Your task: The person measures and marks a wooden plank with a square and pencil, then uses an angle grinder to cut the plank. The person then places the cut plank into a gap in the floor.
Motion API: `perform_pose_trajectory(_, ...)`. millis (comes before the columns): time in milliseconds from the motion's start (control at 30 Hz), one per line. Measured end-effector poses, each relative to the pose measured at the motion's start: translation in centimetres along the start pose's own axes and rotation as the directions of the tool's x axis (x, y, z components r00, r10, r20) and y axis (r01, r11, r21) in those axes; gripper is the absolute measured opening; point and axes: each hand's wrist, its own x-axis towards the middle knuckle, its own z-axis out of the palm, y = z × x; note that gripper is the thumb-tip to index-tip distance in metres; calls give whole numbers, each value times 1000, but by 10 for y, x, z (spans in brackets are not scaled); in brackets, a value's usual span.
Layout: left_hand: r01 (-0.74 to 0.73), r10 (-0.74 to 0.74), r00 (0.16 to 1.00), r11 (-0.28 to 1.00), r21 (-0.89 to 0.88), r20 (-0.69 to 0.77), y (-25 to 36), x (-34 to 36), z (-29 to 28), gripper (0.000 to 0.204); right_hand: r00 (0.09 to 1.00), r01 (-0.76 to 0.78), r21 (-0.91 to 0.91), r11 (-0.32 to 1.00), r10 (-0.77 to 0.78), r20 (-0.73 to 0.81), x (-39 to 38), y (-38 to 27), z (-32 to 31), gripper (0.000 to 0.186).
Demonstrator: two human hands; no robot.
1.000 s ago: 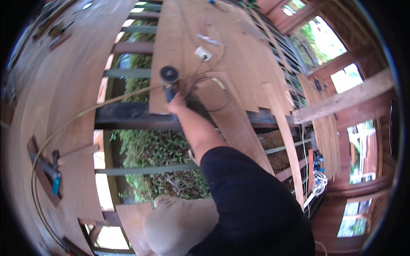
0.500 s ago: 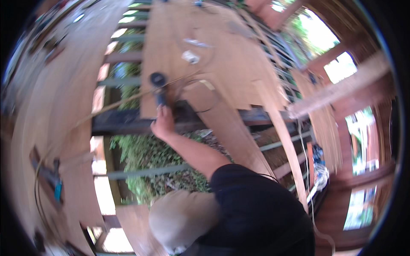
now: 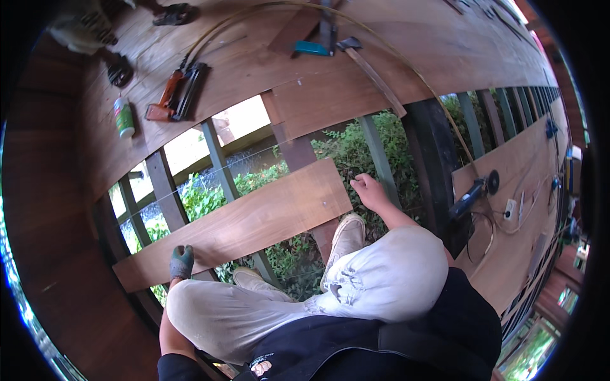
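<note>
A short wide wooden plank (image 3: pixel 254 219) lies slantwise across the joists in front of my knees, over the open gap. My left hand (image 3: pixel 182 261), in a grey-green work glove, is closed on the plank's near edge toward its left end. Just beside the right end is my bare right hand (image 3: pixel 370 192), its fingers curled with nothing visible in them; I cannot tell whether they touch the wood. An angle grinder (image 3: pixel 470 198) rests on the board to the right, out of both hands.
Beyond the gap, the laid floorboards (image 3: pixel 222 82) hold an orange nail gun (image 3: pixel 175 95) with its hose, a green-and-white bottle (image 3: pixel 124 117) and a hammer (image 3: pixel 372 73). Green joists (image 3: pixel 219 159) cross above plants. Another person's feet (image 3: pixel 173 14) stand at the far left.
My view has swung left from the board with the grinder to the plank. My right hand has let go of the grinder and is now by the plank's end; my left hand has come into view.
</note>
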Motion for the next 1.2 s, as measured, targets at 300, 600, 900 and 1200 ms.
perform_pose_trajectory(300, 445, -618, 762, 286, -849, 192, -49, -86, 103, 37, 994, -16, 361, 932, -24, 105, -7, 11, 55, 35)
perform_pose_trajectory(600, 306, -519, 777, -183, -934, 357, 24, -108, 105, 37, 1000, -28, 555, 831, 28, 10, -5, 13, 33, 29)
perform_pose_trajectory(900, 409, -160, 892, -118, -905, 424, 36, 17, 74, 23, 986, 163, 324, 932, -164, -25, 18, -11, 31, 33)
perform_pose_trajectory(1200, 393, -133, 901, -150, -907, 413, 86, -17, 53, 15, 954, 250, 289, 924, -285, 88, 27, -51, 9, 28)
